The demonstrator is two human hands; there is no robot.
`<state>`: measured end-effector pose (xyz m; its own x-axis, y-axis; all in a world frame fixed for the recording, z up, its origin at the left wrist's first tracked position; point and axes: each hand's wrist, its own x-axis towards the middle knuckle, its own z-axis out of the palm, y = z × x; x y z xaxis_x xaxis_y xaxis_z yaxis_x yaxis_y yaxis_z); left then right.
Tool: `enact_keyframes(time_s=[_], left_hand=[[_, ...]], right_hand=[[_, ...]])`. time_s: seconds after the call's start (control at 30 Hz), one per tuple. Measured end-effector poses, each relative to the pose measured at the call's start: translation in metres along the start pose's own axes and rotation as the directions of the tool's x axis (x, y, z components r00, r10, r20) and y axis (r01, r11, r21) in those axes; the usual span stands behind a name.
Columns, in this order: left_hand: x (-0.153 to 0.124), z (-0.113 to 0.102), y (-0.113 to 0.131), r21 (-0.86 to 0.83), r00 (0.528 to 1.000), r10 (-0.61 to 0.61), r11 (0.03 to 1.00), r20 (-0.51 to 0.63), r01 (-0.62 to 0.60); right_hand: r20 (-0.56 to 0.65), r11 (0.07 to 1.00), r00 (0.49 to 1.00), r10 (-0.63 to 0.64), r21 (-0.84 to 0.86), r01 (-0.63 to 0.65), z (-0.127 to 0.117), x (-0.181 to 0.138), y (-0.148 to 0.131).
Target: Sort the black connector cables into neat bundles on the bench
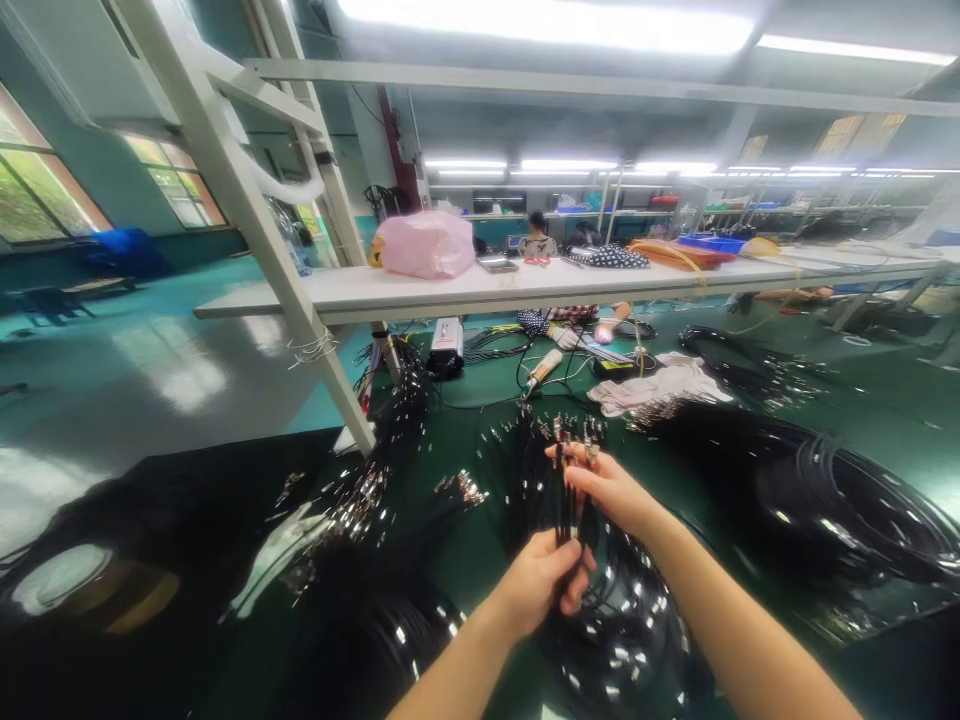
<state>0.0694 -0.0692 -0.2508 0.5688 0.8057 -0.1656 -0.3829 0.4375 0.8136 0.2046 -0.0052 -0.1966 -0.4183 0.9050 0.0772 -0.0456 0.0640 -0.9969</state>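
Observation:
My left hand is closed around a small bunch of black cables, low on the bunch. Higher up, my right hand has its fingers closed on the same cables, close to their shiny metal connector ends. The bunch stands roughly upright between the two hands. Under and around them lies a large coil of black cable, and more loose cable ends with metal tips fan out just behind. Whether each hand grips every strand cannot be made out.
A big black cable coil lies to the right, with a pale cloth behind it. More cable ends spread left. A white shelf on a metal post crosses ahead, bearing a pink bag. A co-worker's hand shows beneath it.

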Motion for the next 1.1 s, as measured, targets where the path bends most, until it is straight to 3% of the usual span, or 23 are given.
enact_keyframes(time_s=[0.1, 0.3, 0.47, 0.57, 0.77, 1.0, 1.1], left_hand=[[0.0, 0.001, -0.002, 0.041, 1.0, -0.005, 0.999, 0.002, 0.005], [0.003, 0.001, -0.002, 0.048, 0.988, 0.052, 0.998, -0.146, -0.045], [0.008, -0.002, -0.007, 0.127, 0.996, 0.043, 0.991, -0.075, -0.033], [0.01, -0.002, -0.01, 0.139, 0.994, 0.036, 0.99, -0.107, -0.021], [0.009, -0.002, -0.005, 0.18, 0.924, 0.245, 0.963, -0.292, -0.198], [0.022, 0.004, 0.009, 0.103, 0.955, 0.196, 0.979, -0.224, -0.177], [0.027, 0.008, 0.011, 0.047, 0.899, 0.266, 0.963, -0.348, -0.267]], right_hand=[[-0.033, 0.997, 0.999, 0.023, -0.074, -0.025, -0.002, 0.0, 0.0], [-0.12, 0.989, 0.993, 0.018, -0.141, -0.035, -0.004, 0.0, -0.006], [-0.075, 0.978, 0.997, 0.019, -0.204, -0.034, -0.003, -0.001, -0.012], [-0.089, 0.963, 0.996, -0.02, -0.269, -0.004, -0.003, 0.0, -0.011], [-0.109, 0.969, 0.994, 0.0, -0.245, -0.027, -0.008, 0.002, -0.009], [-0.05, 0.942, 0.997, 0.053, -0.329, -0.066, -0.005, 0.002, -0.011], [-0.065, 0.935, 0.997, 0.042, -0.349, -0.062, -0.006, 0.002, -0.011]])
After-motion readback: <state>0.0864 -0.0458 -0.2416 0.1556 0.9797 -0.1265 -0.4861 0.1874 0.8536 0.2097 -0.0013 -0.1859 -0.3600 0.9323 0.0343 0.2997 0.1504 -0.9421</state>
